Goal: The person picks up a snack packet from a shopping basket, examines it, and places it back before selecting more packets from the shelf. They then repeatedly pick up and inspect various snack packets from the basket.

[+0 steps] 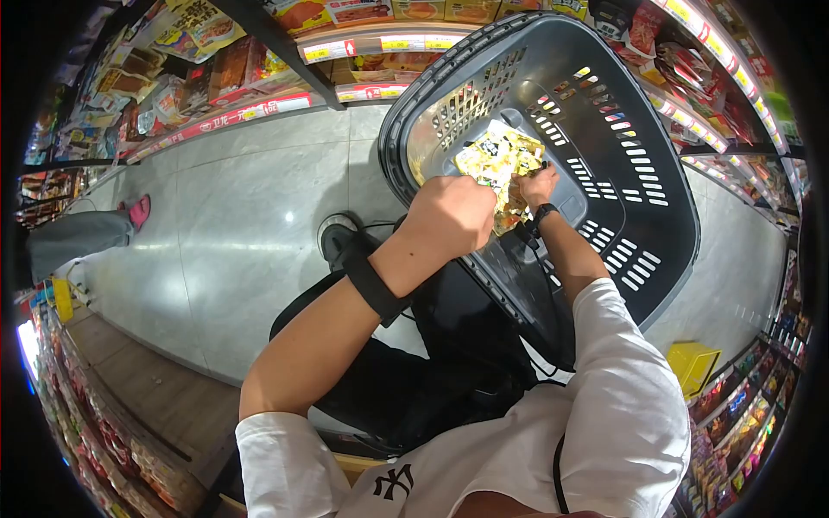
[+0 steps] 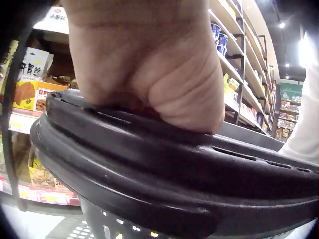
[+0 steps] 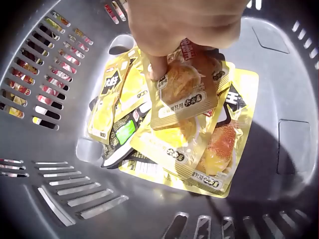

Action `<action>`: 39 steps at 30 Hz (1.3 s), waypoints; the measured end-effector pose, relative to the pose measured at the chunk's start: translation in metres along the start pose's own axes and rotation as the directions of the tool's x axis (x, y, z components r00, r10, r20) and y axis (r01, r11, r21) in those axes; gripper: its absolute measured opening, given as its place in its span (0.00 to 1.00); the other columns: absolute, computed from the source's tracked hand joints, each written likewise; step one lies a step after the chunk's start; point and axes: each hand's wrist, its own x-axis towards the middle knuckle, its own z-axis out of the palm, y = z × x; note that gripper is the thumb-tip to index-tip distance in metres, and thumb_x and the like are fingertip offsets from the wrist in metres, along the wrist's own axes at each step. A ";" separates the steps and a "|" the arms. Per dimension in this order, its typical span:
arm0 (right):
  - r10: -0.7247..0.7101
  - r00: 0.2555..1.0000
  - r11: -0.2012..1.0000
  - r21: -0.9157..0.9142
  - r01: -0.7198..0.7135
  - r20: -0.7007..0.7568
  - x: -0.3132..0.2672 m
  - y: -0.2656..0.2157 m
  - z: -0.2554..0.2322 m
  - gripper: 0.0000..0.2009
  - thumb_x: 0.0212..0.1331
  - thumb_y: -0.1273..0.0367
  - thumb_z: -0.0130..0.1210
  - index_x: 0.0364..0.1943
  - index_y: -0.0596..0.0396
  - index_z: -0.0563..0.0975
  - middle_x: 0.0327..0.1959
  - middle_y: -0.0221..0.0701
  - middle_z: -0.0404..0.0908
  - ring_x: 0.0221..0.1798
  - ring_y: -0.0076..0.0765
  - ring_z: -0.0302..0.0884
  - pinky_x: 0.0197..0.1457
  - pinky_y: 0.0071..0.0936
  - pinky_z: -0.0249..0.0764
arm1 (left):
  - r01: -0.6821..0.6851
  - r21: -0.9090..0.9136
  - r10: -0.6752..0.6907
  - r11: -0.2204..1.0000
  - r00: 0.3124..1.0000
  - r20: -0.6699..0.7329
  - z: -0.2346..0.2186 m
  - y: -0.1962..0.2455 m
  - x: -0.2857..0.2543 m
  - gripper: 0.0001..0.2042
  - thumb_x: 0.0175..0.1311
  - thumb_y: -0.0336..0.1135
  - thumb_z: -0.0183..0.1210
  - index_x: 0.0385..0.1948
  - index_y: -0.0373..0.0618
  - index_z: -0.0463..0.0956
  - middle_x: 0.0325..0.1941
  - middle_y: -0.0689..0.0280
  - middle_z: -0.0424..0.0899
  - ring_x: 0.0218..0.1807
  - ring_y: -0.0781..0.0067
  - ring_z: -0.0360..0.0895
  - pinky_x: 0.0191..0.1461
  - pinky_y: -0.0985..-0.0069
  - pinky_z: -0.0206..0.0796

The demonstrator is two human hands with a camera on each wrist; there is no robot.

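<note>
A dark grey shopping basket stands in front of me, with slotted walls. At its near rim is my left hand, fingers curled over the edge and the heel of the palm against it; its fingertips are hidden. Down inside the basket, my right hand pinches a yellow-brown snack packet, its thumb on the packet's face. Under it several yellow snack packets lie overlapping on the basket floor, with a black packet among them.
Shelves of packaged snacks run along the far side, with more shelving at the right. Grey floor tiles show at the left. Another person's leg is at far left. A yellow box stands behind at the lower right.
</note>
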 end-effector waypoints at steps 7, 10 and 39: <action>-0.012 0.999 1.000 -0.023 0.013 0.046 0.006 0.005 0.004 0.42 0.38 0.62 0.81 0.60 0.58 0.70 0.61 0.48 0.71 0.63 0.57 0.71 0.69 0.40 0.69 | 0.026 -0.011 -0.025 1.000 0.999 0.021 -0.004 0.001 0.001 0.04 0.55 0.33 0.63 0.23 0.48 0.81 0.20 0.59 0.78 0.27 0.52 0.81 0.33 0.59 0.77; -0.075 0.997 0.997 -0.028 0.076 0.016 0.002 0.001 0.000 0.40 0.39 0.64 0.79 0.60 0.57 0.70 0.60 0.46 0.70 0.61 0.56 0.73 0.68 0.40 0.71 | 0.030 -0.020 -0.030 0.999 1.000 0.010 -0.004 0.001 0.001 0.03 0.55 0.33 0.63 0.23 0.48 0.81 0.20 0.58 0.78 0.26 0.51 0.81 0.33 0.59 0.77; 0.080 0.959 0.992 -0.116 -0.050 0.271 -0.008 -0.048 0.053 0.48 0.40 0.44 0.75 0.61 0.68 0.74 0.66 0.59 0.65 0.64 0.61 0.72 0.68 0.37 0.73 | 0.062 -0.010 -0.061 0.998 0.996 0.059 -0.005 0.002 0.002 0.03 0.52 0.33 0.65 0.22 0.49 0.80 0.19 0.59 0.77 0.24 0.52 0.80 0.31 0.59 0.76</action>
